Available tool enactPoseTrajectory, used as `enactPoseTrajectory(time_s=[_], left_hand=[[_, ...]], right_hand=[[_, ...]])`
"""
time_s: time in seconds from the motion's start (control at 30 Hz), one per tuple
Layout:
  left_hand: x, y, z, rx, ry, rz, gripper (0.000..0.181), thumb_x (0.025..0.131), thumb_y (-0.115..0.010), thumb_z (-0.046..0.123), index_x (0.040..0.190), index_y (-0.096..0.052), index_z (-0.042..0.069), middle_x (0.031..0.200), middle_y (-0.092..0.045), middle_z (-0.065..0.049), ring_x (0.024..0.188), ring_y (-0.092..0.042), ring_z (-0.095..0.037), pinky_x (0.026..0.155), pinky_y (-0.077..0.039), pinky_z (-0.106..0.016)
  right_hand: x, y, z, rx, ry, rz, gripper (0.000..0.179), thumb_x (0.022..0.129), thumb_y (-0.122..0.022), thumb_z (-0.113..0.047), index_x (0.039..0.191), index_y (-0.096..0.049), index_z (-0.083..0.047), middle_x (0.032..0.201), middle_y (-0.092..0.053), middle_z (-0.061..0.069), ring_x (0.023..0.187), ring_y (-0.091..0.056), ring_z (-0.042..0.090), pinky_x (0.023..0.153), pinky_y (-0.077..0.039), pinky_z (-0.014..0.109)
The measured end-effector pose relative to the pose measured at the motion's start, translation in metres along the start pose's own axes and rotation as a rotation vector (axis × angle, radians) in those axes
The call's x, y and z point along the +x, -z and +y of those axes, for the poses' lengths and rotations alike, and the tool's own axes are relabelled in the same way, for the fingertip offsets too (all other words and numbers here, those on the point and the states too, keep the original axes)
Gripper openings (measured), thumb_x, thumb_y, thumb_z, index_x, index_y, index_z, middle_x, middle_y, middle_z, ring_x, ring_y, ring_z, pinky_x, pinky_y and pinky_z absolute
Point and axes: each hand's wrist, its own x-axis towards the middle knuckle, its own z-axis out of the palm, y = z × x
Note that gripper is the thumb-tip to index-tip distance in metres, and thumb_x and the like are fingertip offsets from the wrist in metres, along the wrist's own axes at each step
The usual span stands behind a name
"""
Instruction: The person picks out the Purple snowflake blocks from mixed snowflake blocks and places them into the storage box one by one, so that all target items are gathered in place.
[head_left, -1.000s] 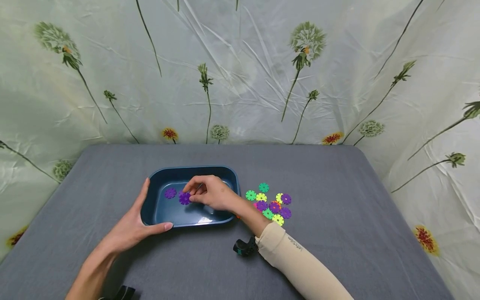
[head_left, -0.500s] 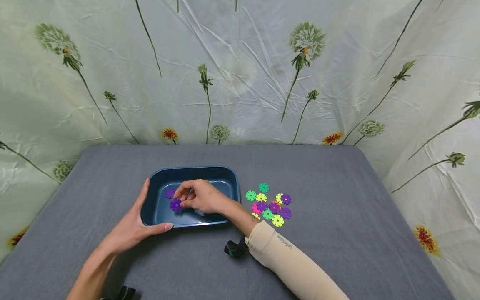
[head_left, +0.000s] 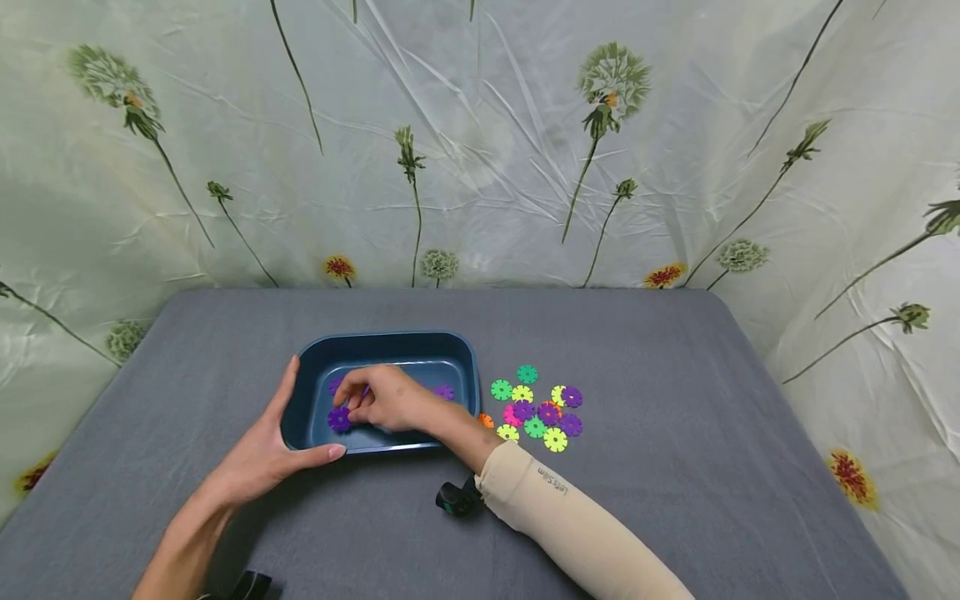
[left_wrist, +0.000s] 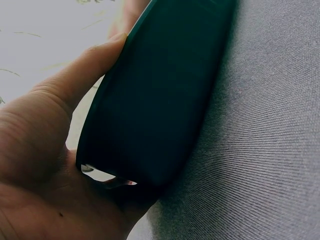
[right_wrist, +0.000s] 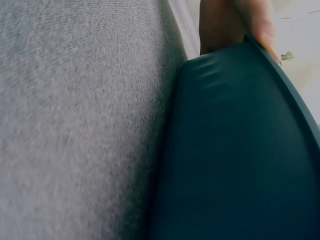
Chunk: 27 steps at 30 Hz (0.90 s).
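In the head view a dark blue rectangular tray lies on the table. My left hand grips its left end, thumb on the front rim; the left wrist view also shows that hand on the tray wall. My right hand is inside the tray and pinches a purple notched plastic disc low near the left side. Another purple disc sits behind it, partly covered by my fingers. A third purple disc lies toward the tray's right end. The right wrist view shows only the tray's outside and part of my left hand.
Right of the tray is a loose cluster of notched discs: green, yellow, purple, pink and orange, some overlapping. Grey cloth covers the table. A flower-patterned curtain hangs behind.
My right hand has moved left and slightly nearer inside the tray, carrying the purple disc. The disc at the tray's right end and an orange one outside have come into view. My left hand stays put.
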Motion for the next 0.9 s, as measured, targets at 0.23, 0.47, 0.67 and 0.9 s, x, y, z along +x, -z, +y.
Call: enactPoseTrajectory(time_s=[0.23,0.47,0.67,0.9], left_hand=[[0.001,0.0,-0.001,-0.016,-0.013,0.0,0.133,0.085,-0.085,0.033,0.163,0.023,0.039,0.175,0.013,-0.02,0.156,-0.007,-0.059,0.112,-0.017,-0.084],[0.002,0.0,0.0,-0.035,-0.021,0.006,0.133,0.085,-0.085,0.032,0.163,0.023,0.038,0.175,0.01,-0.021,0.155,-0.009,-0.057,0.113,-0.016,-0.083],[0.002,0.001,0.001,-0.031,-0.015,0.01,0.133,0.085,-0.085,0.033,0.163,0.023,0.038,0.175,0.009,-0.022,0.155,-0.01,-0.059,0.113,-0.016,-0.083],[0.002,0.0,0.002,-0.029,-0.004,0.003,0.134,0.085,-0.085,0.034,0.163,0.024,0.038,0.175,0.012,-0.022,0.155,-0.007,-0.061,0.112,-0.016,-0.084]], right_hand=[[0.003,-0.004,-0.005,-0.012,-0.023,-0.016,0.016,0.095,-0.073,-0.002,0.11,-0.075,-0.009,0.087,-0.065,-0.004,0.073,-0.056,-0.001,0.068,-0.048,0.01],[0.002,-0.002,-0.003,-0.034,-0.029,-0.019,0.027,0.095,-0.073,-0.001,0.121,-0.073,-0.009,0.098,-0.07,-0.001,0.078,-0.058,-0.002,0.072,-0.048,0.009],[-0.003,0.003,0.001,0.004,-0.033,0.006,0.03,0.095,-0.072,0.0,0.124,-0.072,-0.009,0.104,-0.072,0.002,0.082,-0.06,-0.001,0.075,-0.05,0.01],[-0.012,0.015,0.006,0.067,-0.04,0.052,0.03,0.096,-0.07,0.002,0.124,-0.072,-0.008,0.108,-0.073,0.005,0.084,-0.063,0.001,0.076,-0.052,0.012]])
